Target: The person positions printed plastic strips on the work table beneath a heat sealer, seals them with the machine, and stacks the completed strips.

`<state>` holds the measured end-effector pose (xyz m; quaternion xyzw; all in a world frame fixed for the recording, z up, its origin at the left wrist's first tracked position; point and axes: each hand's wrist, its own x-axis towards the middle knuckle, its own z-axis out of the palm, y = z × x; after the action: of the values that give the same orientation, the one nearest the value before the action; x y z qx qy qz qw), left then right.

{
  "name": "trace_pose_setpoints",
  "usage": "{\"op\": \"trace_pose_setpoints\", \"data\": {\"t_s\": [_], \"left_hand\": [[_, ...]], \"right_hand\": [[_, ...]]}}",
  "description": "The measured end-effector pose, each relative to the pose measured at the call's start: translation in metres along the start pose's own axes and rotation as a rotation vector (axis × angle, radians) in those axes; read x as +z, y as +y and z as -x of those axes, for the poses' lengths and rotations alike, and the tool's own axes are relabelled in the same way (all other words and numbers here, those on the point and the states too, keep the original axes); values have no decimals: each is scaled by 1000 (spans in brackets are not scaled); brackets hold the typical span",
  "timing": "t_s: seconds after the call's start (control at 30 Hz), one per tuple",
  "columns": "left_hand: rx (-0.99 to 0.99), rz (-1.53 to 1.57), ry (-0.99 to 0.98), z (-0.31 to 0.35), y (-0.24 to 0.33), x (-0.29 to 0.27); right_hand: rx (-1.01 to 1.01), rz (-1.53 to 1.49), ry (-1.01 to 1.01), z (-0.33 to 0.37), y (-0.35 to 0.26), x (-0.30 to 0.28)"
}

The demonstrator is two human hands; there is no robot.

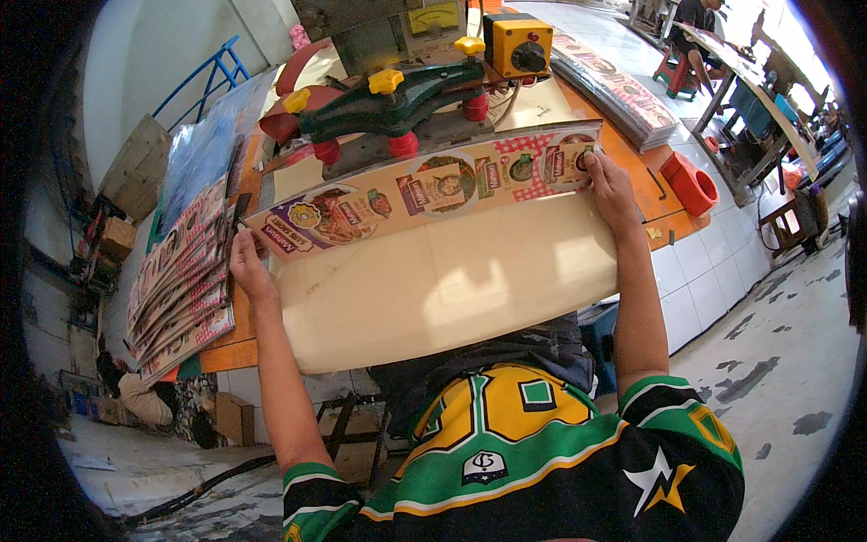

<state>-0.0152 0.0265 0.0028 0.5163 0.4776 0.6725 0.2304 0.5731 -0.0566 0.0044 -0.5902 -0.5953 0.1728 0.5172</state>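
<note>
A long printed strip (361,200) with food pictures and a red checkered patch stretches between my hands, slightly tilted up at the right. My left hand (250,264) pinches its lower left end. At the other end, my right hand (611,188) grips the edge with the thumb on the printed face. Beneath the strip lies a smooth cream sheet (452,289), curved along its near edge. Just beyond the strip stands a machine with a dark green clamp bar (388,110), yellow knobs and red feet.
Similar printed strips (185,280) are fanned in a stack at left. Another stack (623,95) lies at back right. A yellow control box (519,47) sits behind the clamp. A red hollow block (689,184) rests at the orange table's (664,221) right edge. A person (695,41) sits far right.
</note>
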Motion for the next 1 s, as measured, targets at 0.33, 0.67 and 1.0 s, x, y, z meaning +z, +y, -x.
{"op": "trace_pose_setpoints", "data": {"t_s": [0.33, 0.67, 1.0], "left_hand": [[28, 43, -23, 2, 3, 1], [-29, 69, 20, -1, -6, -3], [-34, 112, 40, 0, -3, -2]], "right_hand": [[-18, 6, 23, 1, -5, 2], [-52, 51, 23, 1, -3, 0], [-73, 38, 35, 0, 2, 1]]}}
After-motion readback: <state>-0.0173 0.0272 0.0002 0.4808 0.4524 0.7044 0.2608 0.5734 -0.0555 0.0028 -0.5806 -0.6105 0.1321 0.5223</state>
